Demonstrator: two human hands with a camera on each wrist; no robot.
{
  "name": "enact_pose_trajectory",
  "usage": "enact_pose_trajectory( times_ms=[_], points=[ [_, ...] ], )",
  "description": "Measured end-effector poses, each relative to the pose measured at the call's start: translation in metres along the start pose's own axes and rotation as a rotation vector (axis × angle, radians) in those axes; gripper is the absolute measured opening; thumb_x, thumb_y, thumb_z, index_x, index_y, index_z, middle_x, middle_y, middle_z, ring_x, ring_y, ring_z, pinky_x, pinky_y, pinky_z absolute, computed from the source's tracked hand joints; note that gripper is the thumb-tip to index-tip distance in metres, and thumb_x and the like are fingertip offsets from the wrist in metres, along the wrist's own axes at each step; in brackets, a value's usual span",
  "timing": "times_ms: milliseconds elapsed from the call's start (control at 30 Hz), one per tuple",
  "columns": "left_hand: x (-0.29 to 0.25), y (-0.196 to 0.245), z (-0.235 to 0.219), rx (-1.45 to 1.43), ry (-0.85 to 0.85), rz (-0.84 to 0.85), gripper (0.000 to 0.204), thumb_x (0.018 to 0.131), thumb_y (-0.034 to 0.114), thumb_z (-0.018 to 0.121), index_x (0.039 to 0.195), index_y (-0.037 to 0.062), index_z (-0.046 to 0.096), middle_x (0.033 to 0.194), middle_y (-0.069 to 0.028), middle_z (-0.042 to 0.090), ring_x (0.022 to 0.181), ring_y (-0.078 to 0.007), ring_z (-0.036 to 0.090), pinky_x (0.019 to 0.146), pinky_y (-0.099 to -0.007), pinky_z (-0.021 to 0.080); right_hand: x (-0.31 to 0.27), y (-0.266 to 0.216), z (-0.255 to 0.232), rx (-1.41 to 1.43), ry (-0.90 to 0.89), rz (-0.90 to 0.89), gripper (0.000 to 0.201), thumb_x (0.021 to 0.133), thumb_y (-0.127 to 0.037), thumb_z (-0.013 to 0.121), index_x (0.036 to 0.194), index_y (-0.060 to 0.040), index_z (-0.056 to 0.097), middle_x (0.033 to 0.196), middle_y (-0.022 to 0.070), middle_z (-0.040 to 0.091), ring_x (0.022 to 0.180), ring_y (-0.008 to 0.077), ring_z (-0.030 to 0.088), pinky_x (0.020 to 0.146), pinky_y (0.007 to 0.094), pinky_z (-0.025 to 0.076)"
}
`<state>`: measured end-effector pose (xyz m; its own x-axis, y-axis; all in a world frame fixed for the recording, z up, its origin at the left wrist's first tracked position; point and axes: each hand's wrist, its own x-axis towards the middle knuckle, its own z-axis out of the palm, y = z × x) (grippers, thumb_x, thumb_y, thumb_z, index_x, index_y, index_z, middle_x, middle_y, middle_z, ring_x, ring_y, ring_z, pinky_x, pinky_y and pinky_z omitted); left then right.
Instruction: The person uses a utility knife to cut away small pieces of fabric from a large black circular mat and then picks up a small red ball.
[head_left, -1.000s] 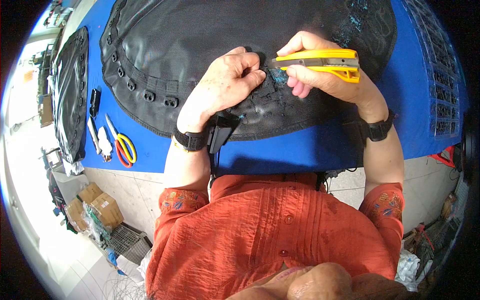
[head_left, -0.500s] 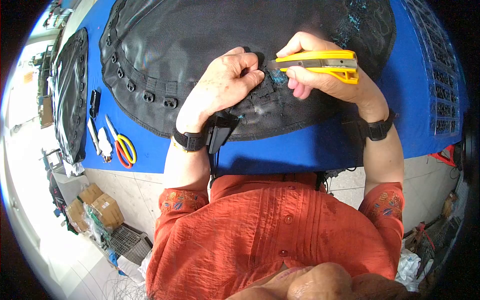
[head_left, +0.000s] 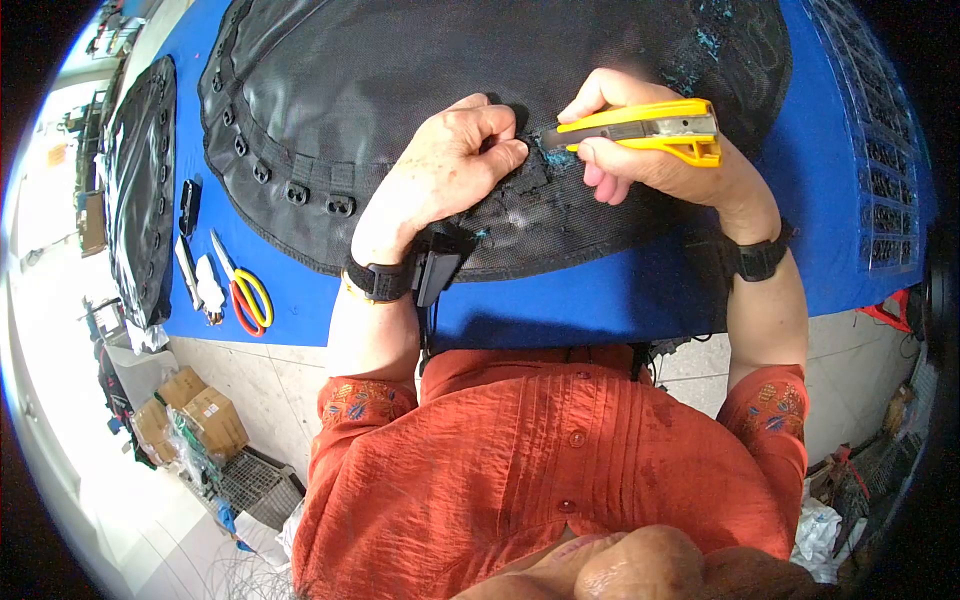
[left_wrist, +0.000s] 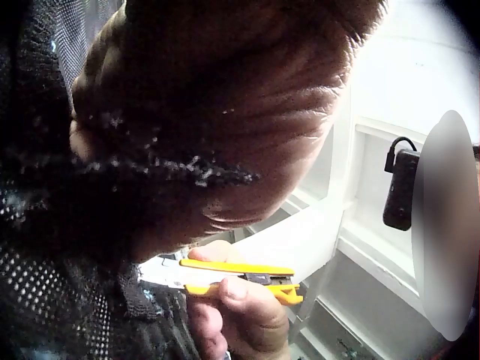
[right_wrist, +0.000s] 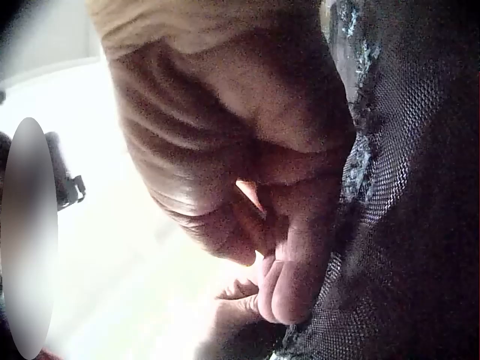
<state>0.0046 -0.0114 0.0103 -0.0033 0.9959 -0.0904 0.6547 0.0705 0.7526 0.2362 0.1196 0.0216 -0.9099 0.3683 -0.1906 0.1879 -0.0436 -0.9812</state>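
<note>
A large black mesh cover (head_left: 420, 60) with a webbing border lies over the blue tabletop. My left hand (head_left: 450, 160) presses down near its front edge, thumb and forefinger curled together on a bit of the black webbing. In my right hand (head_left: 650, 140) is a yellow utility knife (head_left: 690, 108), gripped with its blade pointing left. The blade tip is right at the webbing beside my left fingertips, over frayed blue threads (head_left: 556, 154). In the left wrist view, the knife (left_wrist: 240, 268) shows beyond my left palm. My right fingers (right_wrist: 289, 289) rest close along the mesh.
Red-and-yellow-handled scissors (head_left: 250, 300), another cutter (head_left: 187, 270) and a small black item (head_left: 190, 205) lie on the left of the blue tabletop (head_left: 300, 320). A folded black cover (head_left: 140, 190) is at the far left. A clear compartment tray (head_left: 890, 190) with small black parts stands at the right.
The knife moved slightly left toward the left fingertips, then a little back to the right. My left hand and the cover have stayed nearly still.
</note>
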Motion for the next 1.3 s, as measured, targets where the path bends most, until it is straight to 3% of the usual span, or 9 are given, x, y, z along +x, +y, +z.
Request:
enact_pose_trajectory(
  times_ms=[467,567,667,767,867,967,1300],
  points=[
    [0.001,-0.002,0.000,-0.014,-0.007,0.011,0.026,0.093,0.018,0.070,0.079,0.0012,0.057,0.081,-0.0132,0.054,0.076,-0.0315,0.058,0.073,-0.0422,0.048,0.001,0.001,-0.002,0.018,0.040,0.021,0.024,0.100,-0.018,0.067,0.119,-0.0052,0.063,0.085,0.0070,0.071,0.070,0.0138,0.072,0.063,0.0282,0.061],
    [0.000,0.000,-0.004,0.030,-0.059,-0.018,0.021,0.097,0.018,0.072,0.090,0.0005,0.063,0.088,-0.0081,0.055,0.084,-0.0218,0.058,0.077,-0.0360,0.046,0.003,0.003,0.000,0.046,0.061,-0.001,0.025,0.100,-0.020,0.068,0.119,-0.0050,0.063,0.085,0.0072,0.071,0.070,0.0146,0.072,0.063,0.0292,0.061],
    [0.000,0.000,-0.002,-0.005,-0.008,0.023,0.025,0.094,0.018,0.070,0.081,0.0002,0.058,0.083,-0.0137,0.055,0.076,-0.0321,0.058,0.072,-0.0425,0.048,0.005,0.003,0.004,0.058,0.057,0.004,0.025,0.100,-0.020,0.069,0.119,-0.0052,0.063,0.086,0.0072,0.072,0.071,0.0146,0.072,0.064,0.0290,0.061],
    [0.000,0.000,-0.001,-0.011,-0.005,0.014,0.024,0.094,0.018,0.070,0.082,-0.0004,0.059,0.083,-0.0132,0.055,0.075,-0.0303,0.058,0.072,-0.0418,0.047,0.003,0.005,0.003,0.052,0.038,0.011,0.026,0.100,-0.021,0.069,0.121,-0.0065,0.062,0.088,0.0070,0.071,0.073,0.0146,0.072,0.064,0.0289,0.061],
    [0.000,0.003,-0.005,0.013,-0.072,-0.067,0.020,0.097,0.017,0.072,0.089,0.0007,0.062,0.087,-0.0074,0.054,0.084,-0.0204,0.058,0.076,-0.0349,0.046,0.001,0.002,0.003,0.034,0.020,0.027,0.025,0.100,-0.020,0.067,0.121,-0.0059,0.062,0.087,0.0073,0.071,0.073,0.0145,0.072,0.064,0.0286,0.061],
    [0.000,-0.002,-0.001,-0.024,-0.024,-0.010,0.024,0.095,0.018,0.070,0.083,-0.0006,0.060,0.083,-0.0118,0.054,0.075,-0.0268,0.057,0.071,-0.0400,0.046,0.000,-0.003,0.003,0.036,0.021,0.046,0.023,0.101,-0.014,0.064,0.121,-0.0037,0.062,0.084,0.0080,0.071,0.071,0.0140,0.072,0.062,0.0275,0.060],
    [0.001,0.000,-0.001,0.023,-0.022,-0.011,0.025,0.094,0.019,0.072,0.084,-0.0009,0.060,0.083,-0.0119,0.055,0.076,-0.0287,0.058,0.071,-0.0406,0.046,-0.002,-0.003,-0.001,0.024,-0.024,0.062,0.022,0.100,-0.014,0.065,0.120,-0.0047,0.063,0.081,0.0060,0.070,0.069,0.0130,0.072,0.060,0.0272,0.060]
  ],
)
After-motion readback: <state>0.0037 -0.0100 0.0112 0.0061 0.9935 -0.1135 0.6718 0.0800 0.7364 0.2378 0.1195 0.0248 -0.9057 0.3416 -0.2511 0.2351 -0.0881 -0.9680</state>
